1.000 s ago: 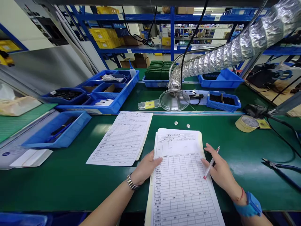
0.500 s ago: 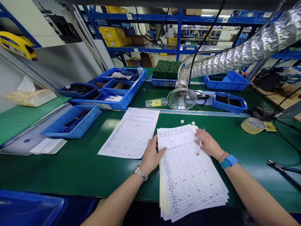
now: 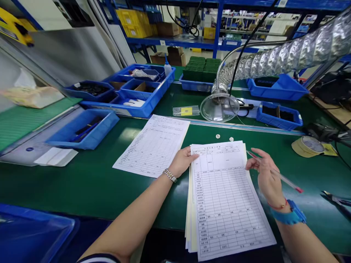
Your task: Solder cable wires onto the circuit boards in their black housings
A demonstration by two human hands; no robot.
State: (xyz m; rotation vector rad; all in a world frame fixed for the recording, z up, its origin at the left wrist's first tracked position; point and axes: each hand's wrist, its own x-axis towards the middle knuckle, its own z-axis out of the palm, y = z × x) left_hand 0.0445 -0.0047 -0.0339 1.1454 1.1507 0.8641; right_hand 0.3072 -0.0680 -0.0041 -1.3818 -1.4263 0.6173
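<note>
A stack of printed forms [image 3: 227, 204] lies at the table's front edge, its lower end overhanging. My left hand [image 3: 183, 161] is closed on the upper left edge of the stack, thumb on top. Beside the upper right corner, my right hand [image 3: 267, 177] is raised and holds a clear pen [image 3: 286, 181] between its fingers, red end pointing down and right. Another printed form [image 3: 153, 146], with some handwriting near its top, lies flat to the left of the stack. Two small round white pieces [image 3: 218, 136] rest just beyond the stack.
Blue bins [image 3: 82, 129] and a divided blue tray [image 3: 145, 109] stand to the left. A clear fume hood [image 3: 219, 107] on a silver duct hangs behind the forms. At the right are a tape roll [image 3: 305, 146] and pliers [image 3: 336, 198].
My right hand has come off the stack's upper right edge and moved right, the pen turning in its fingers. My left hand has slid up to the stack's upper left edge. The view has shifted slightly.
</note>
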